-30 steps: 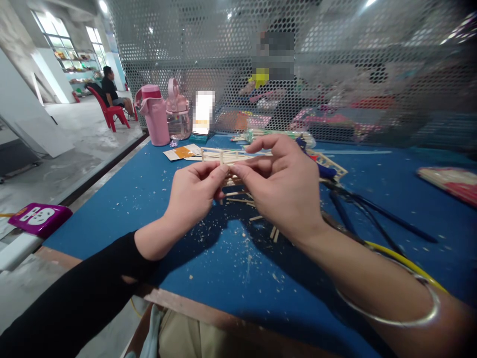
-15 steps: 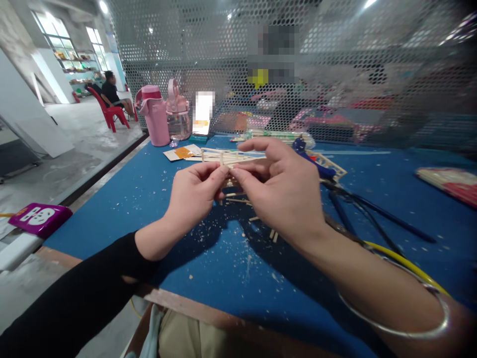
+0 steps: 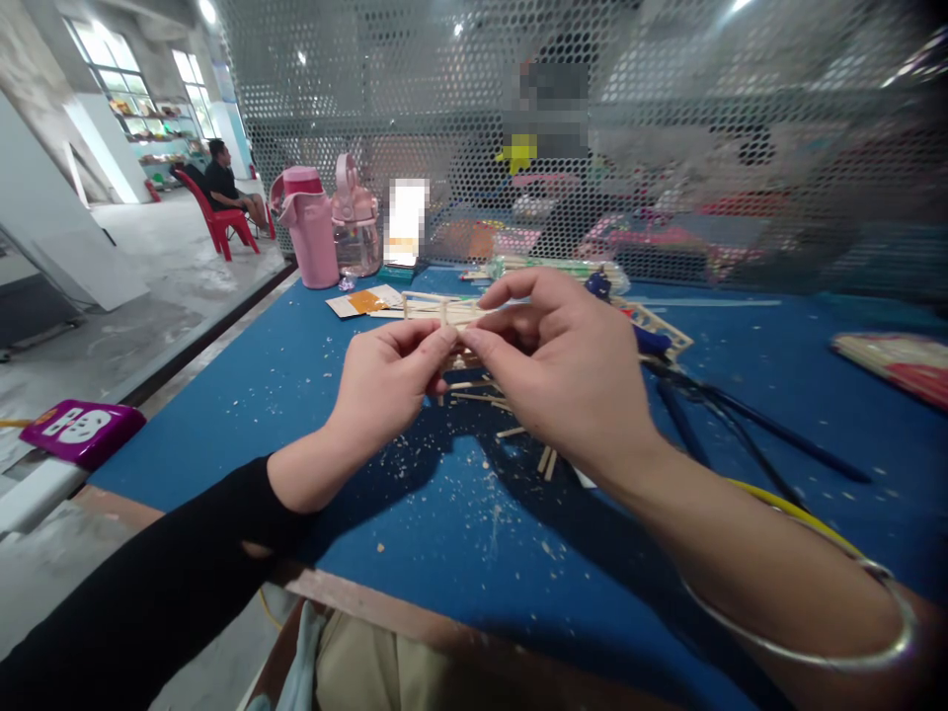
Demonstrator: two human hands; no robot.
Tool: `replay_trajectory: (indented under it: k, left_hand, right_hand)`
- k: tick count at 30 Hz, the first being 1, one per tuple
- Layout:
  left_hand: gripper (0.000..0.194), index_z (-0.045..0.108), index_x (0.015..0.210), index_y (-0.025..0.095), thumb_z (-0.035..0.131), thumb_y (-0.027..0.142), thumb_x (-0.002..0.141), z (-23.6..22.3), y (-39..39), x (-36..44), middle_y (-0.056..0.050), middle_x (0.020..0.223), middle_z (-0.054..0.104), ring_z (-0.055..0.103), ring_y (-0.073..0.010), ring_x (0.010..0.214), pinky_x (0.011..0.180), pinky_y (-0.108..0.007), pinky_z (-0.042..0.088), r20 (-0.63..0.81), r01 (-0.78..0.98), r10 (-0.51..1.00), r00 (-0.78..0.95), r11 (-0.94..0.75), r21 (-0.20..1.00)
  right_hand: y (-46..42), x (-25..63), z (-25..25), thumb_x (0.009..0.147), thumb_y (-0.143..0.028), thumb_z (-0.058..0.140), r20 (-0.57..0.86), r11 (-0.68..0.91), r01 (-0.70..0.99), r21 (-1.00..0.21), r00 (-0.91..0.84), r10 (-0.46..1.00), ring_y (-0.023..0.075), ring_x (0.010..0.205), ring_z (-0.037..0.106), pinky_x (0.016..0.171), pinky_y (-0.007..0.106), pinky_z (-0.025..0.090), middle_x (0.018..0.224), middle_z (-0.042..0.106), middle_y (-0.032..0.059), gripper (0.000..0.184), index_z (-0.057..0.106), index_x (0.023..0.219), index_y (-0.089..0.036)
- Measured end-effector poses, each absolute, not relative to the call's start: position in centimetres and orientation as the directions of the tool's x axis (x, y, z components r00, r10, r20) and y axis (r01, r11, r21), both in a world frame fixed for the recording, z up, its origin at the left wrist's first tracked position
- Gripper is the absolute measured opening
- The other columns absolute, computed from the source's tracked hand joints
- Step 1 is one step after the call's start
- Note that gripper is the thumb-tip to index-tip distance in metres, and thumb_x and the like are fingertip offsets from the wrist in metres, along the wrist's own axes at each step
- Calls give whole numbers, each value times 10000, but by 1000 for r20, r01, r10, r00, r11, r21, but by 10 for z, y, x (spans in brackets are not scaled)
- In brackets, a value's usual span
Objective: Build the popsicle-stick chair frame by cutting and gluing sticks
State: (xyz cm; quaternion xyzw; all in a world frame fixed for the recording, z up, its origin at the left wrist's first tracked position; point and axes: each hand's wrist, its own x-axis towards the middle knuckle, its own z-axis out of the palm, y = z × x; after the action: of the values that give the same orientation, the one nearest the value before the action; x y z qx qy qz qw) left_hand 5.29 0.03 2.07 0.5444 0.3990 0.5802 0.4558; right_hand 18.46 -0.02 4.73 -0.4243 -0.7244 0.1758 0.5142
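Note:
Between my hands, above the table's middle, is a small frame of thin wooden sticks (image 3: pixel 443 313). My left hand (image 3: pixel 385 385) is closed, thumb and fingers pinching the frame from its left side. My right hand (image 3: pixel 578 375) meets it from the right. Its thumb and fingertips press together at the same joint, beside the left thumb, and the exact contact is partly hidden. Short loose sticks (image 3: pixel 547 461) lie below my hands. Longer pale sticks (image 3: pixel 392 314) rest behind the frame.
Blue-handled pliers (image 3: pixel 703 387) and another stick frame (image 3: pixel 677 334) lie right of my right hand. A pink thermos (image 3: pixel 312 237), a bottle (image 3: pixel 356 237) and a lit phone (image 3: pixel 404 225) stand at the back. A purple power strip (image 3: pixel 83 433) sits left; a perforated metal screen (image 3: pixel 444 118) rises behind.
My right hand and forearm have shifted slightly right and down. The long stick seen near my right fingers earlier is less visible now. My left hand keeps its pinch.

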Motion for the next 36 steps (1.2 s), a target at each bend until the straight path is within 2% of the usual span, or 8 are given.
replay_trajectory:
  k: [11,16,21,28,31,36]
  left_hand:
    - [169,717,930,124,567,137,854,25,2,48,46,536,544,498,-42,453,483,-164,460,163,-120,983,81,-153,981]
    - [146,718,895,109,588,144,839,26,3,48,45,554,540,490,-42,455,487,-178,470,151,-122,983,100,-139,983]
    - [153,712,855,106,576,175,841,25,2,46,30,587,546,492,-48,481,499,-182,456,213,-65,970,116,-207,976]
    - [232,625,612,132,561,208,822,26,1,40,24,562,526,465,-54,499,532,-189,435,331,86,932,148,-346,934]
    - [264,598,594,136,583,273,819,25,3,41,28,545,506,447,-53,485,493,-179,401,326,81,934,149,-340,937]
    - [243,603,625,140,578,272,828,22,4,45,20,575,524,448,-56,489,484,-181,399,329,61,937,115,-337,939]
  right_hand:
    - [10,190,42,712,-101,634,651,650,381,-658,-146,745,114,558,555,509,263,424,633,567,-44,186,492,741,-217]
    - [7,188,41,724,-91,613,669,653,421,-630,-134,731,110,557,542,521,265,421,630,557,-41,182,480,727,-215]
    - [4,186,42,717,-97,637,646,606,461,-648,-87,758,102,514,512,495,260,394,601,543,-45,209,466,721,-216]
    - [5,185,42,712,-93,625,617,590,418,-691,-83,782,123,550,559,521,268,431,605,554,-43,222,450,736,-228]
    - [4,185,42,719,-110,624,624,598,422,-681,-92,776,116,544,550,516,265,424,616,560,-45,212,451,741,-230]
    - [3,185,41,724,-129,640,619,585,441,-680,-82,781,118,540,568,503,258,410,611,576,-50,211,457,756,-229]
